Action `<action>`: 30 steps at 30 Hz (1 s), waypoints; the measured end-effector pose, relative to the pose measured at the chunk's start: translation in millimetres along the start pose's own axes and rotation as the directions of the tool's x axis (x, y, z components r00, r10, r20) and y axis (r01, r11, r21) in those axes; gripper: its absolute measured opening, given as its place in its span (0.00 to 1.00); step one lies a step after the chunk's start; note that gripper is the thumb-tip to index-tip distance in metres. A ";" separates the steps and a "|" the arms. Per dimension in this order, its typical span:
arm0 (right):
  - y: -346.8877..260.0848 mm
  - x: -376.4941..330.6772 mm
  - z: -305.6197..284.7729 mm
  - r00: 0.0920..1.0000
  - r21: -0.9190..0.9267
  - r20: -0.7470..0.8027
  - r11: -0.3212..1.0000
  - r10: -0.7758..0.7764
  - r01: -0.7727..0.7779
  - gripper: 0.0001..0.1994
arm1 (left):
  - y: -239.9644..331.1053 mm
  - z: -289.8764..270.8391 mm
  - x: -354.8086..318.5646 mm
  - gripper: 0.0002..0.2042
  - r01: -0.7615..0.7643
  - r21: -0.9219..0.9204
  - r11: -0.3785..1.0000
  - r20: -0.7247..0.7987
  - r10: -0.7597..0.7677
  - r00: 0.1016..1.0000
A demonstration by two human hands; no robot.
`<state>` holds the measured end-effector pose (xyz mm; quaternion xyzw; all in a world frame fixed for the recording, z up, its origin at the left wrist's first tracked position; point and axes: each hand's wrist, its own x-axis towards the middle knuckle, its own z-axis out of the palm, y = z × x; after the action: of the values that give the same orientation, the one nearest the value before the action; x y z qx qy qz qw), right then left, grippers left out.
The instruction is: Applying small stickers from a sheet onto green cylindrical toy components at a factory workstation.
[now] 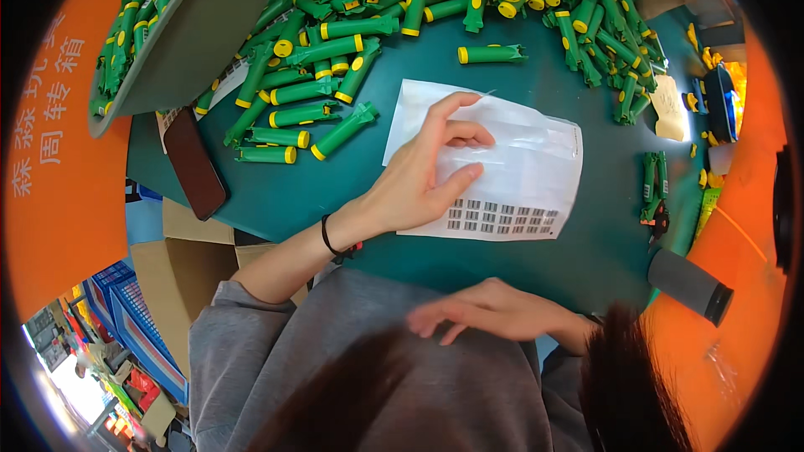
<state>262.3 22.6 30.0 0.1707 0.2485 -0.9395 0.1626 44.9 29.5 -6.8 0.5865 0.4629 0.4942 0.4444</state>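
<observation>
Left hand: fingers spread, pressing clear bag | right hand: loosely apart, holding nothing, against grey garment | green surface

A: Work surface?
B: One table, dark green top, running from the near edge to the far side.

A: Left side?
B: One large orange crate wall, curving along the left rim. One grey bin lid, tilted, far left. Brown cardboard boxes near left, below the table edge. Blue plastic crates stacked on the floor beyond them.

A: Right side?
B: A second orange wall along the right rim. One dark grey cylinder lying at the near right table corner.

A: Light?
B: Bright daylight at the near left corner; even light over the table.
</observation>
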 end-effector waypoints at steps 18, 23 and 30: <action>-173.7 35.1 -70.3 0.509 -0.752 0.160 -0.438 -0.846 -0.492 0.14 | -7.8 2.8 -3.1 0.09 -0.065 -0.325 0.944 -0.274 -0.028 0.961; -144.5 25.5 -32.8 0.163 -0.984 -0.134 0.112 -0.977 -0.136 0.13 | 3.8 -6.1 -6.9 0.06 -0.037 -0.492 0.870 -0.287 -0.122 0.950; -57.3 8.9 -40.0 0.348 -0.594 -0.435 0.555 -0.830 0.582 0.14 | 36.3 -20.8 -3.2 0.07 0.115 -0.581 0.806 -0.174 -0.261 0.949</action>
<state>241.6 88.7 17.3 0.3420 0.4939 -0.7217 -0.3439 27.8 21.3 30.6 0.3142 0.4039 0.6303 0.5839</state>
